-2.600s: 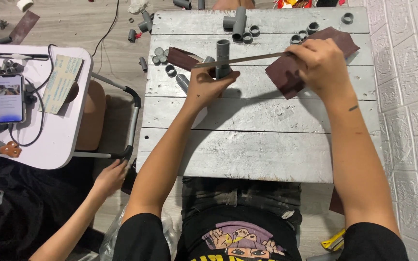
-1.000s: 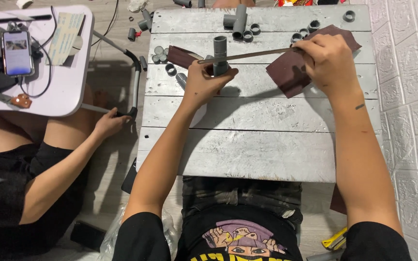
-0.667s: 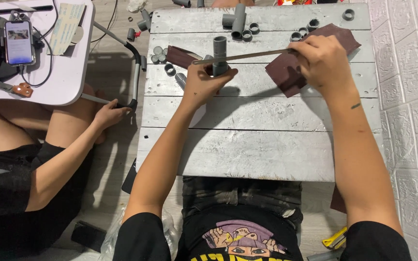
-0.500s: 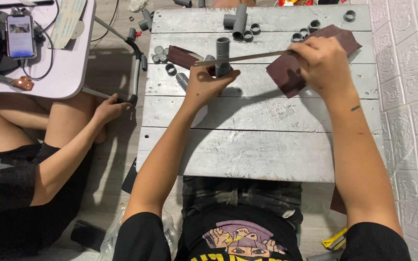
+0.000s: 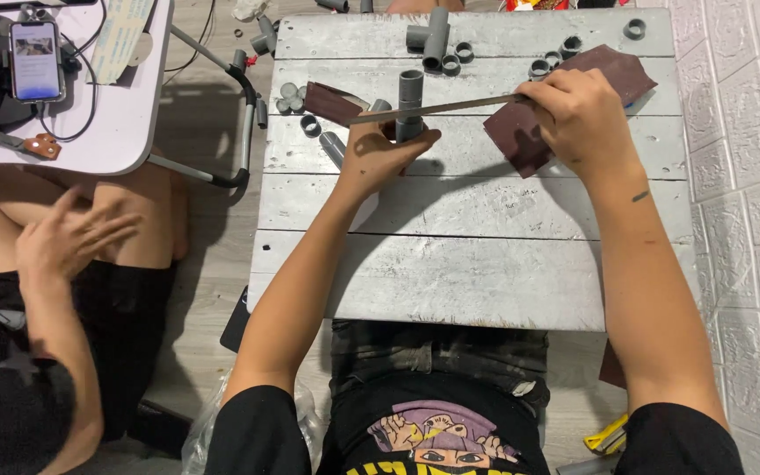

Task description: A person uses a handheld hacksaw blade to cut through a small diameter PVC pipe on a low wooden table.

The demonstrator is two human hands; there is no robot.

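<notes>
Left hand (image 5: 378, 158) fingers wrapped around the base of an upright grey pipe (image 5: 410, 97), which stands on the surface (image 5: 468, 264); the pipe's open round end rises clear above the fingers. Right hand (image 5: 578, 119) fingers pinched on one end of a thin flat blade (image 5: 437, 108), metallic and straight, which runs leftward across the pipe's side, just above the left fingers. Dark brown sandpaper (image 5: 529, 132), matte and coarse, lies under the right hand. Short grey rings (image 5: 543, 65) sit beyond the right fingers. Surface: worn, pale-painted planks.
</notes>
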